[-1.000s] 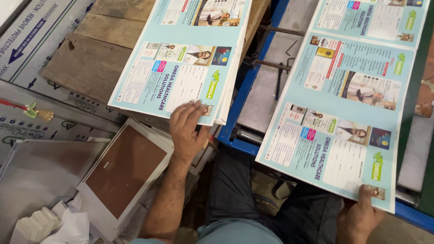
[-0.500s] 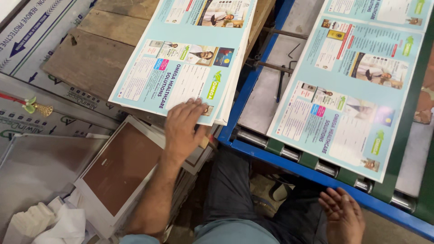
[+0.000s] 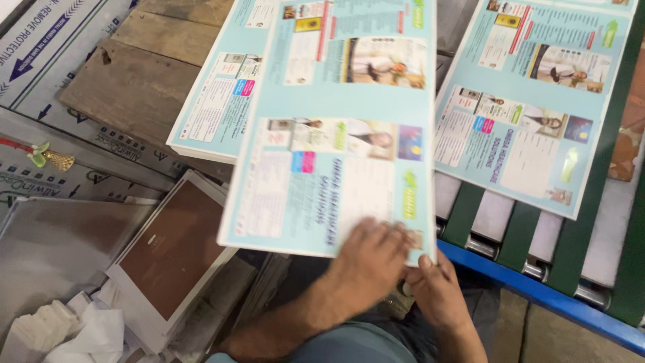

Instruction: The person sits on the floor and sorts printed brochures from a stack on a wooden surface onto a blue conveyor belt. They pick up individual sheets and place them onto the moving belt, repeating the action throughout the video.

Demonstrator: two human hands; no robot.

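Both hands meet at the near edge of a large printed sheet [image 3: 336, 141] in the head view. Left hand [image 3: 366, 259] lies on top of the sheet's lower edge, fingers spread and curled over the paper, pressing it from above. Right hand [image 3: 437, 292] is just beside it at the sheet's lower right corner, fingers closed up against the edge — thumb and fingertips appear to pinch the corner, though the blur makes the exact grip hard to tell.

That sheet is pale blue with photo panels and text blocks, and it is blurred; it is lifted and spans the gap between two places. Its far part overlaps a stack of like sheets [image 3: 215, 111] resting on a wooden worktop [image 3: 127, 81] to the left. To the right, another printed sheet [image 3: 531, 114] of the same kind lies flat on a conveyor bed with green belts [image 3: 517, 235], bordered by a blue metal frame [image 3: 537, 289] along the near side.

Lower left, apart from the hands, sits a white-rimmed brown plate [image 3: 168, 249], with crumpled white cloth [image 3: 60, 329] beside it and grey metal sheets [image 3: 54, 228] underneath. Dark trousers show below the forearms.
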